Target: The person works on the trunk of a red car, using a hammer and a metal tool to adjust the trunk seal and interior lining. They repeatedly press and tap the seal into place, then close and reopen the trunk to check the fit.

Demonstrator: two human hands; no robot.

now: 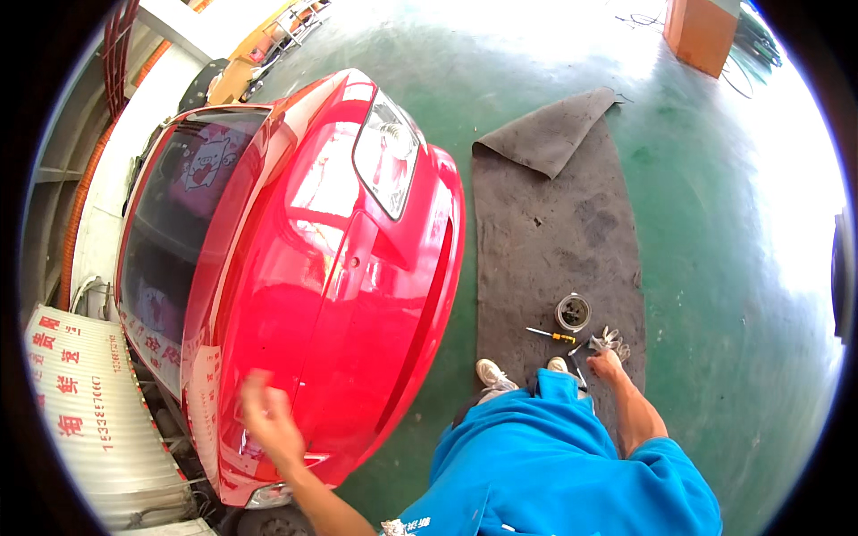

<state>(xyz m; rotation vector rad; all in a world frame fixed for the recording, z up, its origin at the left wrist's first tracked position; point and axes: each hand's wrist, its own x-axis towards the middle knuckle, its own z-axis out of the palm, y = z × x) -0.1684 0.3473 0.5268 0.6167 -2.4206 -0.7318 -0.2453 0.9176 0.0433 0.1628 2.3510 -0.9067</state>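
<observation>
My left hand (271,418) is over the front of a red car (295,304), its fingers smeared by motion. Whether it touches the paint I cannot tell. Low at the right, my right hand (606,364) reaches down to a dark mat (559,232), its fingers drawn together. Right by those fingers are a pair of pale work gloves (611,341) and a slim metal hand tool (576,364). What the fingers hold is too small to make out. A yellow-handled screwdriver (552,336) lies left of them, below a round container (573,313) with dark contents.
The mat's far end is folded over, on a green floor (706,295). My shoes (492,373) stand at its near edge. A white panel with red writing (89,402) borders the car's left side. An orange pillar (700,40) rises far right, near cables.
</observation>
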